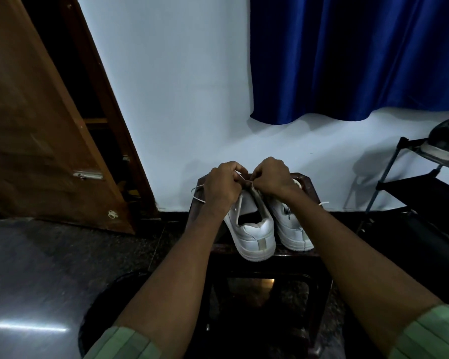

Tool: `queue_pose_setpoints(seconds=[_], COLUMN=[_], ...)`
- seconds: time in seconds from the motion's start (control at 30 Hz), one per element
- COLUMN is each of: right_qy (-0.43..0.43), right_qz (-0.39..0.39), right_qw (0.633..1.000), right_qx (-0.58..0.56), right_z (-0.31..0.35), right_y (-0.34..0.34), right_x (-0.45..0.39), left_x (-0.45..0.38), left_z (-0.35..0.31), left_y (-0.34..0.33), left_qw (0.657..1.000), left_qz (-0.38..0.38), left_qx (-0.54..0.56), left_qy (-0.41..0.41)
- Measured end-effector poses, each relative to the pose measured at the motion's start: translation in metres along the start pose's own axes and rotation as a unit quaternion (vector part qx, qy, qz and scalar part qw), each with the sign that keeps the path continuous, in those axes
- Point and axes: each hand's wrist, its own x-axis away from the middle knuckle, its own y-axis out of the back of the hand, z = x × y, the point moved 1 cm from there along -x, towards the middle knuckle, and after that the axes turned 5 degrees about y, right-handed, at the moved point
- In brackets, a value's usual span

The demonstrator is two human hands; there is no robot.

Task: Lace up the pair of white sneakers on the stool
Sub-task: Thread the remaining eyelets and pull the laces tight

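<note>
Two white sneakers stand side by side on a dark stool point(312, 189), heels toward the person and toes toward the wall, so each shoe's long axis runs straight away from the body. Both hands meet over the tongue of the left sneaker point(249, 226), at its far, toe-ward end. The left hand point(222, 185) has its grip curled on the lace point(196, 196), which loops out to that side and hangs off the stool's edge. The right hand point(271, 178) pinches the lace at the eyelets, fingertips nearly touching the left's. The right sneaker point(290, 226) lies just beside, under the right forearm, so the right hand is nearer to it; a loose lace end shows at its outer side. No brand, label or writing can be read on either shoe.
</note>
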Motion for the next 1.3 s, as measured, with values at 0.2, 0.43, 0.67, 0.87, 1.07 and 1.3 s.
queue_pose_setpoints(seconds=[0.2, 0.43, 0.67, 0.87, 1.07, 1.3], right_qy=[-0.035, -0.191, 0.025, 0.004, -0.046, 0.082], right_qz=[0.000, -0.017, 0.087, 0.045, -0.053, 0.122], right_qw=[0.999, 0.835, 0.993, 0.976, 0.946, 0.986], right_qx=[0.008, -0.515, 0.071, -0.211, -0.317, 0.085], right_z=[-0.004, -0.003, -0.013, -0.002, -0.007, -0.003], right_y=[0.006, 0.026, 0.029, 0.025, 0.034, 0.029], right_x=[-0.006, -0.008, -0.016, -0.010, -0.012, -0.012], left_x=[-0.006, -0.020, -0.020, -0.015, -0.007, -0.005], left_z=[-0.001, 0.004, 0.001, -0.006, -0.008, -0.006], left_y=[-0.001, 0.026, 0.036, 0.039, 0.039, 0.037], left_qw=[0.998, 0.968, 0.919, 0.905, 0.912, 0.946], left_qz=[0.039, 0.002, -0.032, -0.008, 0.090, 0.091], left_qx=[-0.022, 0.243, 0.382, 0.420, 0.400, 0.312], left_qy=[-0.051, 0.068, 0.092, 0.073, 0.023, -0.018])
